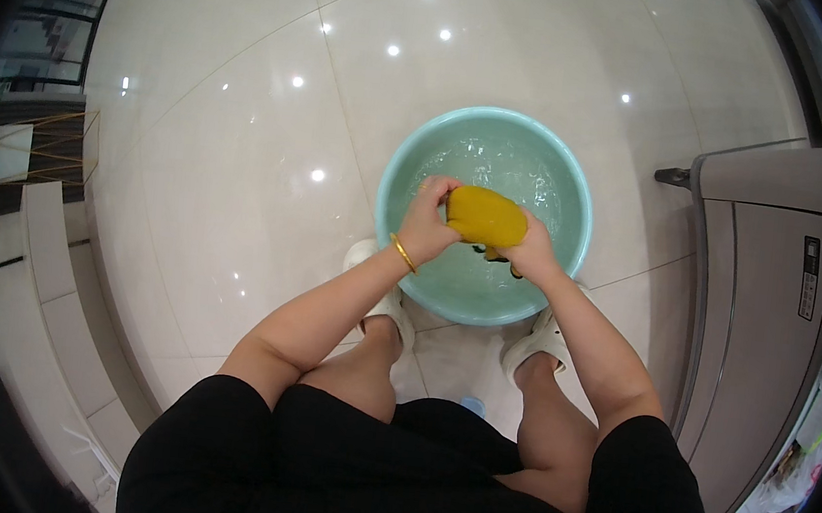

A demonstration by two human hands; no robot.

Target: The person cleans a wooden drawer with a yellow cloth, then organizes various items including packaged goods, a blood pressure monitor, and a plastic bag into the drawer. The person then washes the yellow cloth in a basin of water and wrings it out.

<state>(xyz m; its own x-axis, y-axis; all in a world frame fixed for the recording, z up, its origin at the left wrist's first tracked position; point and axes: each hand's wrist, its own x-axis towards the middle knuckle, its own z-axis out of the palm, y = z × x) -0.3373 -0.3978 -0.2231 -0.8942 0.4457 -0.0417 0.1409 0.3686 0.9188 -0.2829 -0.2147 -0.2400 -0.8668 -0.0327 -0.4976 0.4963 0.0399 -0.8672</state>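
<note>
A bunched yellow cloth (488, 216) with some dark parts is held over a round pale-green plastic basin (394, 181). My left hand (429, 217) grips its left end, fingers on top and thumb below. Around its right end closes my right hand (532, 250), and a dark-edged fold of the cloth hangs beneath. Clear water (468, 284) lies in the basin, with light glinting on its surface. Whether the cloth's underside touches the water I cannot tell.
My feet in white clogs (538, 343) stand on either side of the basin's near edge, on glossy tiles (239, 188). A grey-brown cabinet or appliance (770, 306) rises at the right. Low white drawers (77, 328) run along the left. A small blue object (473, 406) lies between my legs.
</note>
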